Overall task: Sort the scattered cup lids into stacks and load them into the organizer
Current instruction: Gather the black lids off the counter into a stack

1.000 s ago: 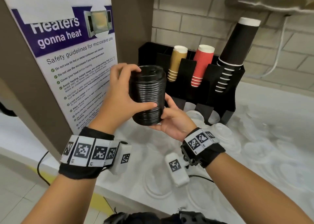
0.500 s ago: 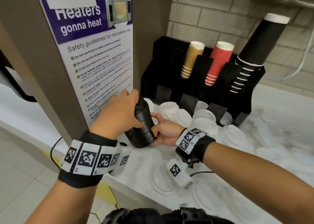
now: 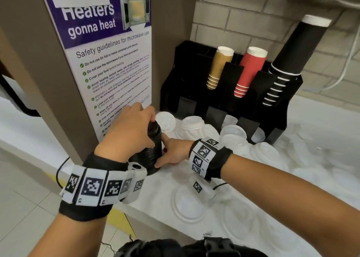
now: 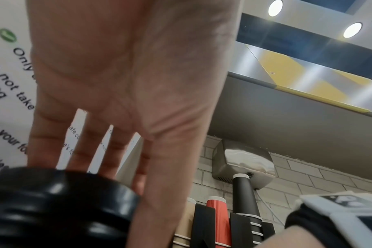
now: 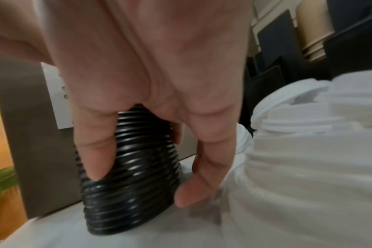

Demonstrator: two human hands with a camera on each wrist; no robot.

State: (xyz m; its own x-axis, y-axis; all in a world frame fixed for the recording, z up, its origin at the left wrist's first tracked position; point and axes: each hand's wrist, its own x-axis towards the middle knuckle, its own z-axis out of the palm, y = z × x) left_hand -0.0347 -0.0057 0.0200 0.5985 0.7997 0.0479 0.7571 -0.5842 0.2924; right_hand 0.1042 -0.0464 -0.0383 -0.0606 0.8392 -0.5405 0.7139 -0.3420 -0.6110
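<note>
Left hand (image 3: pixel 129 132) caps the top of the black lid stack (image 3: pixel 153 151), fingers curled over it. Right hand (image 3: pixel 173 153) grips the stack's lower side (thumb and fingers around it). Stack stands upright on white counter (image 3: pixel 167 180), near black organizer (image 3: pixel 229 104); white lids (image 3: pixel 191 125) between.

left hand (image 3: pixel 129 133): palm down, fingers draped over the top of the black lid stack (image 3: pixel 153 149) | right hand (image 3: pixel 173 151): fingers curled against the stack's side near its base | both forearms reach forward, wrists banded
</note>
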